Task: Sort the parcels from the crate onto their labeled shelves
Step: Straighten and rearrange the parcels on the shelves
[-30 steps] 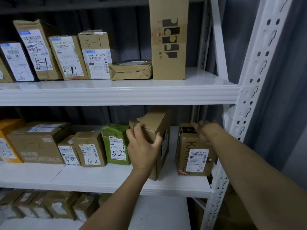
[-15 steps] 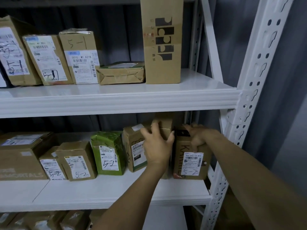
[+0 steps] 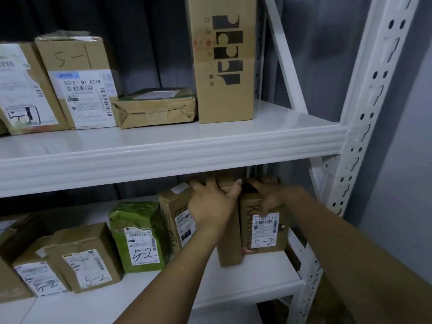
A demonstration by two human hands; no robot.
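**A:** Where are the hands?

**B:** The left hand (image 3: 210,204) grips the top of a brown parcel (image 3: 230,244). Its fingers curl over the upper edge and the thumb clamps the right side. The right hand (image 3: 268,197) holds the top of the neighbouring box (image 3: 249,213), with its fingers hooked down over the front edge, above a label handwritten 5-2.

**A:** And where's the parcel?

**B:** It stands upright on the lower shelf (image 3: 257,277), right against that box. A green parcel (image 3: 140,230), also marked 5-2, sits just beside it on the left. The forearm hides part of its base, so I cannot tell whether it sits flat.

**A:** What's further out?

**B:** Left of the green one is a small carton (image 3: 88,256), again marked 5-2. The upper shelf (image 3: 163,160) carries a box marked 5-1 (image 3: 79,78), a flat crumpled packet (image 3: 154,108) and a tall carton (image 3: 224,61) with black shapes printed on it. A white perforated post (image 3: 364,136) stands at the right end.
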